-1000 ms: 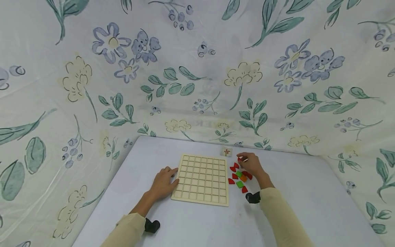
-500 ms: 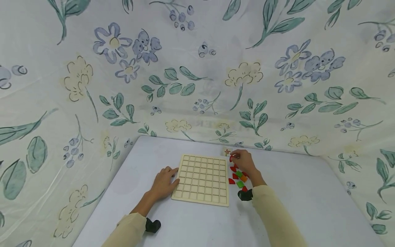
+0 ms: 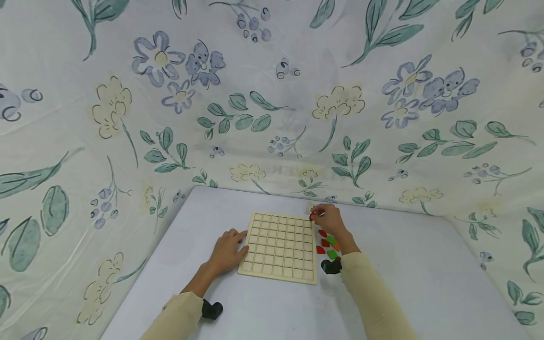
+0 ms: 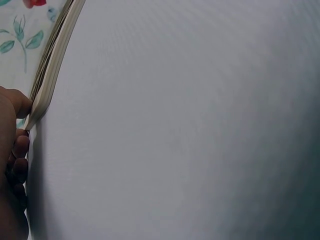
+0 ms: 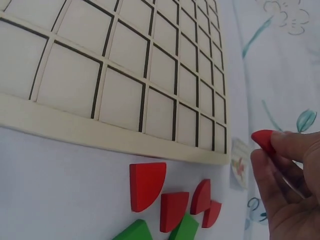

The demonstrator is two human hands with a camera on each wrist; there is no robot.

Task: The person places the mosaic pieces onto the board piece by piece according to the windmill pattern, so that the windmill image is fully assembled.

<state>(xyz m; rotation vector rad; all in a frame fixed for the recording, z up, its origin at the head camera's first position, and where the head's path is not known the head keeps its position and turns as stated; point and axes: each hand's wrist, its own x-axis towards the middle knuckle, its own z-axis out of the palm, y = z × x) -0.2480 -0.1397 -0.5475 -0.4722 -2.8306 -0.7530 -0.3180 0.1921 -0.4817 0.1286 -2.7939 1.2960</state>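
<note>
A square wooden grid board (image 3: 280,247) lies on the white table, its cells bare. My left hand (image 3: 226,250) rests at the board's left edge, thumb and fingers spread and touching it; the left wrist view shows only part of that hand (image 4: 12,150) beside the board's rim (image 4: 55,65). Between thumb and forefinger, my right hand (image 3: 333,222) pinches a red quarter-circle piece (image 5: 263,139), held just above the board's far right corner. Loose red quarter-circle pieces (image 5: 147,185) lie along the right edge, below that hand, with green pieces (image 3: 331,254) and an orange piece (image 3: 336,246) among them.
A small printed card (image 5: 240,162) lies behind the board's far right corner, partly covered by my right hand in the head view. White tabletop (image 3: 263,307) surrounds the board. A floral cloth (image 3: 255,118) hangs behind and beside the table.
My right hand has moved left with the red piece, from over the loose pieces to the board's far right corner. My left hand stays at the board's edge.
</note>
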